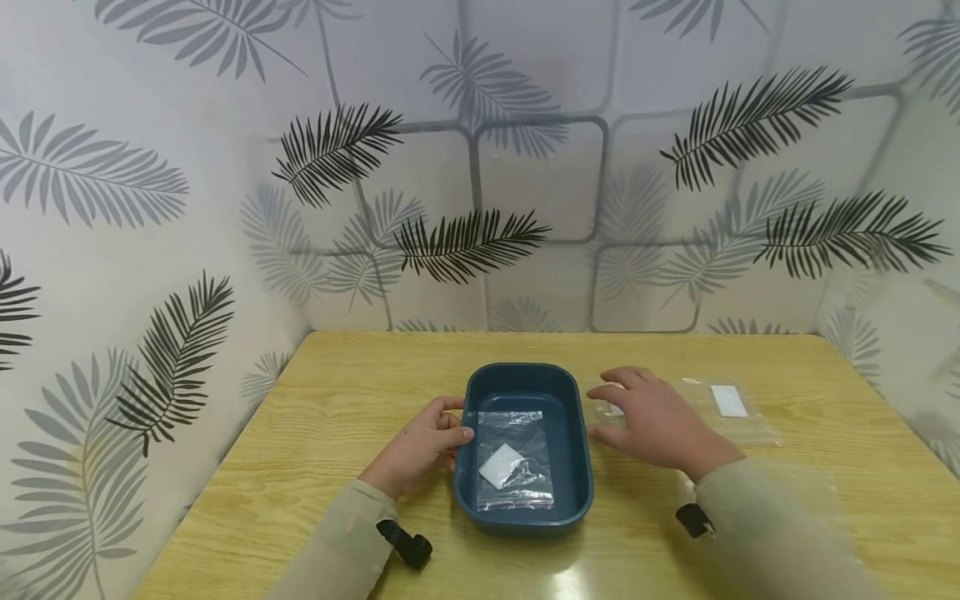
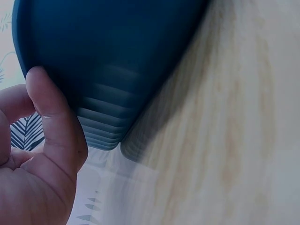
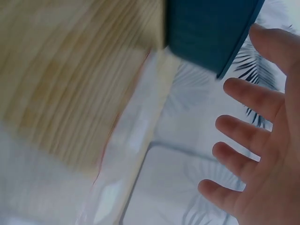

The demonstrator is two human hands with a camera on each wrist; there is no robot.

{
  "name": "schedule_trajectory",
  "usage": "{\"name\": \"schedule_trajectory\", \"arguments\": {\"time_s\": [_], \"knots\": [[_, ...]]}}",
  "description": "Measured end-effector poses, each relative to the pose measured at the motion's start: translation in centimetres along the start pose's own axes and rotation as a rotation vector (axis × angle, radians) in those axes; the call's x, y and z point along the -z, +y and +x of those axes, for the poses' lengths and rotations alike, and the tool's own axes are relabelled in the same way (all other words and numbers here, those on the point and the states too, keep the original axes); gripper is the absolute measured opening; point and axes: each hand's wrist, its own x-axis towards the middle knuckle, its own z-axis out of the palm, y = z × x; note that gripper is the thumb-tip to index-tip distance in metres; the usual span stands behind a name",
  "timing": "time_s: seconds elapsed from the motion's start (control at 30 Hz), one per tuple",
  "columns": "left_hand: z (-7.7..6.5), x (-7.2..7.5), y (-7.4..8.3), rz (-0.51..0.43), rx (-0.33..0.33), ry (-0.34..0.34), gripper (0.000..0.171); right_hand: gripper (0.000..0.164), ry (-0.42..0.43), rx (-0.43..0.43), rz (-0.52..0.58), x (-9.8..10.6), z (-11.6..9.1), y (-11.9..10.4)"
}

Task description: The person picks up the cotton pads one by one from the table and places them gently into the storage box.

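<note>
A dark blue rectangular plastic bin [image 1: 568,433] with rounded corners sits in the middle of the table. Inside it lies a clear zip bag [image 1: 517,429] with a small white square [image 1: 501,467] in it. My left hand [image 1: 427,442] grips the bin's left rim, thumb over the edge and fingers bent against the outer wall. To the right of the bin, my right hand [image 1: 656,421] hovers with its fingers spread and nothing between them. Beneath and beyond that hand lie clear plastic bags [image 1: 757,431], partly hidden by it; one white piece [image 1: 728,401] shows.
The wooden table [image 1: 360,367] meets a leaf-patterned wall [image 1: 540,283] at its back edge. Another clear plastic sheet or bag [image 1: 810,483] lies near my right forearm. Black straps [image 1: 405,543] circle both sleeved wrists.
</note>
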Motion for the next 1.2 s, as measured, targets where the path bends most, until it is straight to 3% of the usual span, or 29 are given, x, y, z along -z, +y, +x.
{"name": "schedule_trajectory", "arguments": {"time_s": [0.33,0.73,1.0,1.2], "knots": [[0.1,0.1,-0.1,0.004,-0.001,0.001,0.061,0.057,-0.094,-0.069,0.011,0.6,-0.5,3.6],[0.2,0.1,-0.2,0.012,-0.006,0.003,0.059,0.067,-0.202,-0.142,0.068,-1.3,0.5,6.6],[0.2,0.2,-0.3,0.016,-0.008,-0.009,0.059,0.075,-0.301,-0.251,0.07,-2.3,1.7,7.5],[0.0,0.2,-0.2,0.018,-0.002,-0.01,0.059,0.077,-0.333,-0.284,0.049,-2.3,2.2,7.6]]}}
